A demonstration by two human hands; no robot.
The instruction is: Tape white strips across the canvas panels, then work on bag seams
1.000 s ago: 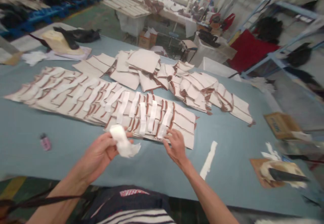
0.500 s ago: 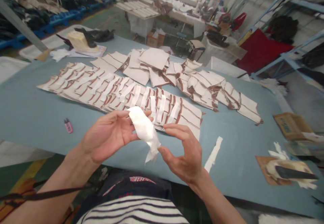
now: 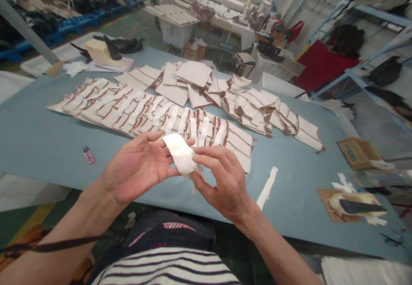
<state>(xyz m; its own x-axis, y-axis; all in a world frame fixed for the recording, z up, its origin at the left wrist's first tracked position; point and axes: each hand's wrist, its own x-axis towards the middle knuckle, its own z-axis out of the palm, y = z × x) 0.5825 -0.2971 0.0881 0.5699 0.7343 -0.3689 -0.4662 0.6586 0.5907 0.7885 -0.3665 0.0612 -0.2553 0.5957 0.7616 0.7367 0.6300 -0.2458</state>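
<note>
A small bundle of white fabric-like strips (image 3: 179,151) is between my hands, over the near edge of the table. My left hand (image 3: 137,167) is palm up and holds the strips across its fingers, with the thumb beside their upper end. The fingers and thumb of my right hand (image 3: 223,180) are closed on the lower right end. Just beyond lies a long row of overlapping cream panels with brown edges (image 3: 238,145). White strips (image 3: 203,131) lie across several of these panels.
On the blue table (image 3: 64,139) lie a pink thread snipper (image 3: 88,155), a loose white strip (image 3: 268,188) and a heap of cream panels (image 3: 193,74). A dark-handled tool (image 3: 362,207) rests on brown card at right, near a cardboard box (image 3: 357,153).
My right hand has moved up and left and closed its fingers on the strips' loose end. My left hand stays nearly in place. The view has shifted slightly.
</note>
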